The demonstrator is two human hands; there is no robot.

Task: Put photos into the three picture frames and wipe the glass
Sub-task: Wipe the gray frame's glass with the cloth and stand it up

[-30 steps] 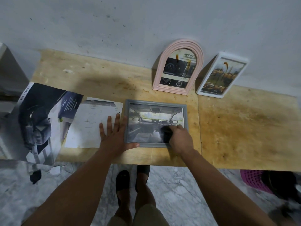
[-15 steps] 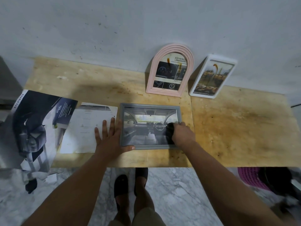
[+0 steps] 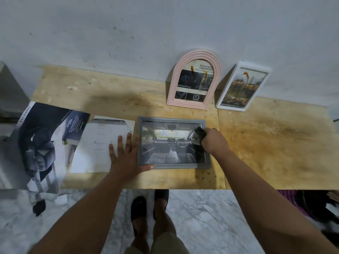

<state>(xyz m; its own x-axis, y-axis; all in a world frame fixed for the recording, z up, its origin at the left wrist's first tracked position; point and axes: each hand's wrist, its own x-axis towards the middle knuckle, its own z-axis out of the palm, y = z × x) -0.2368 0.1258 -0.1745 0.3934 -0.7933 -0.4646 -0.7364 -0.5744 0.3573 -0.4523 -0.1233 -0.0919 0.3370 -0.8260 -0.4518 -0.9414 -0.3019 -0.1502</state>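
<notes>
On the table: grey frame (image 3: pixel 174 143) lies flat, near edge.
Left hand (image 3: pixel 126 154): flat, fingers spread, steadying the frame's left side.
Right hand (image 3: pixel 213 141): gripping dark cloth (image 3: pixel 199 135) on the glass.

Picture frames: we count three, a grey frame (image 3: pixel 174 143) lying flat, a pink arched frame (image 3: pixel 194 79) and a white frame (image 3: pixel 243 87), both leaning on the wall.
Photos inside frames: three, one in each.
Printed papers beside the frames: we see two, a dark car brochure (image 3: pixel 43 142) and a white sheet (image 3: pixel 102 145).
Cloths: one dark cloth (image 3: pixel 199 136).
Hands: two, left hand (image 3: pixel 126 154) and right hand (image 3: pixel 213 141).
Feet in dark sandals: two.
</notes>
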